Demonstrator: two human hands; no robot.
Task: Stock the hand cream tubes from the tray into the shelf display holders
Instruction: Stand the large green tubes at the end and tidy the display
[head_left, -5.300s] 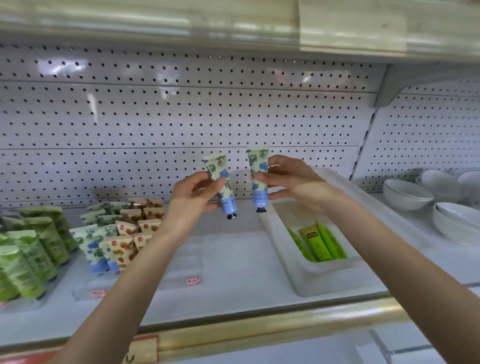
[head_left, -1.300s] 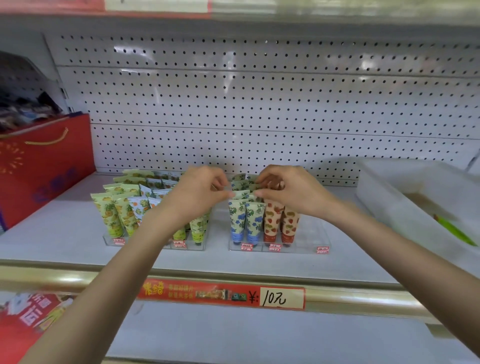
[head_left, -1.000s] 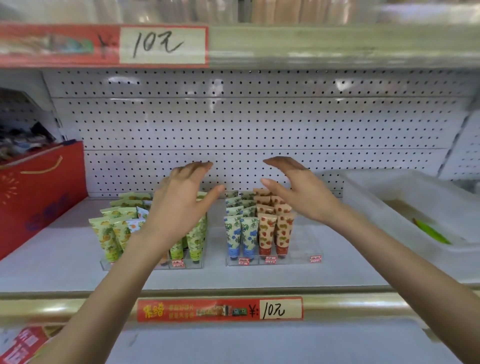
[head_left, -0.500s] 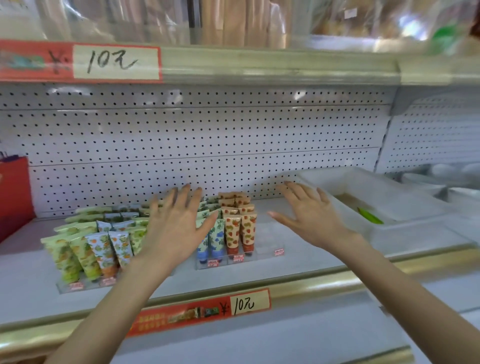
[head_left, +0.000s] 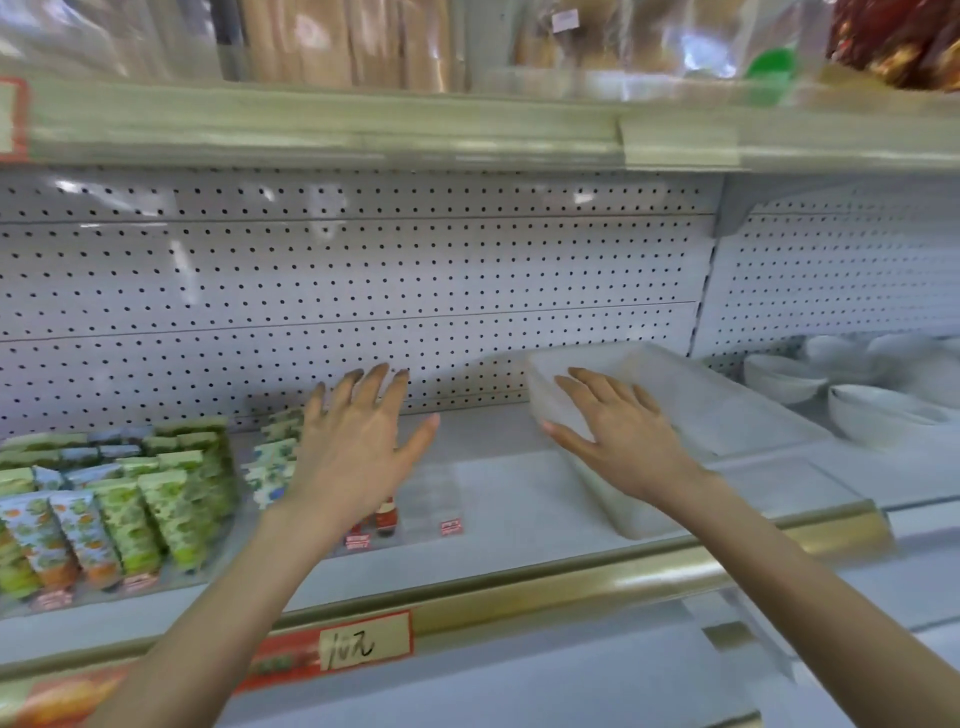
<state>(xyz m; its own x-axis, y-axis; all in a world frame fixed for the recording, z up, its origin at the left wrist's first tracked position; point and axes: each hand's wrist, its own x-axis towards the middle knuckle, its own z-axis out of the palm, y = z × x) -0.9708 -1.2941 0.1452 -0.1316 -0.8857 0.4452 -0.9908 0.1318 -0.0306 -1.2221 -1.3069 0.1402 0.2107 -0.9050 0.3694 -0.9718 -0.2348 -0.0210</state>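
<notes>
My left hand (head_left: 358, 447) hovers with fingers spread in front of the clear display holder (head_left: 441, 499), hiding most of the blue and red hand cream tubes (head_left: 272, 467) standing in it. My right hand (head_left: 623, 436) is open and empty too, its fingers stretched over the near left corner of the white tray (head_left: 691, 395) on the shelf. The tray's inside is blurred and hidden by the hand. A second holder at the left carries green and orange tubes (head_left: 119, 509).
White bowls (head_left: 857, 405) are stacked at the right of the shelf. A pegboard back wall (head_left: 363, 291) stands behind. A gold rail (head_left: 571, 582) with a red price label (head_left: 363, 647) edges the shelf front. Packaged goods sit on the upper shelf (head_left: 363, 119).
Both hands let go of the blue tubes in the holder, opened and swung right; my right hand now reaches the tray. The view has panned right.
</notes>
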